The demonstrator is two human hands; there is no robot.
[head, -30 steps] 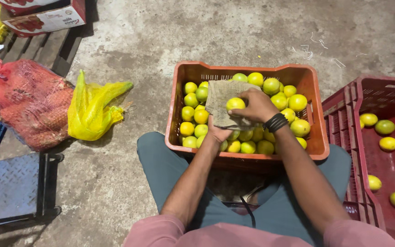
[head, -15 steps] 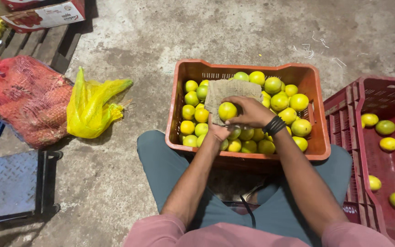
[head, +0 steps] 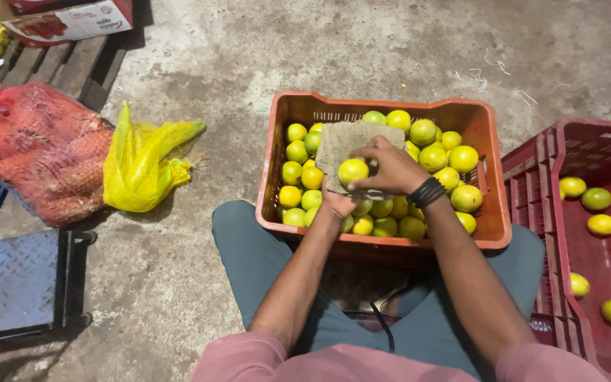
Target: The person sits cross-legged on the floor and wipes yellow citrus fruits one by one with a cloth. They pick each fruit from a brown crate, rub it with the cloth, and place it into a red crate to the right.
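Observation:
An orange plastic crate (head: 277, 170) in front of my knees holds several yellow and green citrus fruits. My left hand (head: 336, 204) holds a piece of brown burlap cloth (head: 344, 140) over the crate from below. My right hand (head: 389, 168), with a black band on its wrist, grips one yellow fruit (head: 353, 172) and presses it against the cloth.
A dark red crate (head: 539, 184) at the right holds several loose fruits. At the left lie a yellow mesh bag (head: 143, 163), a red mesh sack (head: 40, 159) of fruit, a metal scale platform (head: 12, 283), wooden pallets and a cardboard box (head: 72, 18). Bare concrete floor lies beyond.
The fruit in my right hand has shifted left and down across the cloth. My left hand stays under the cloth.

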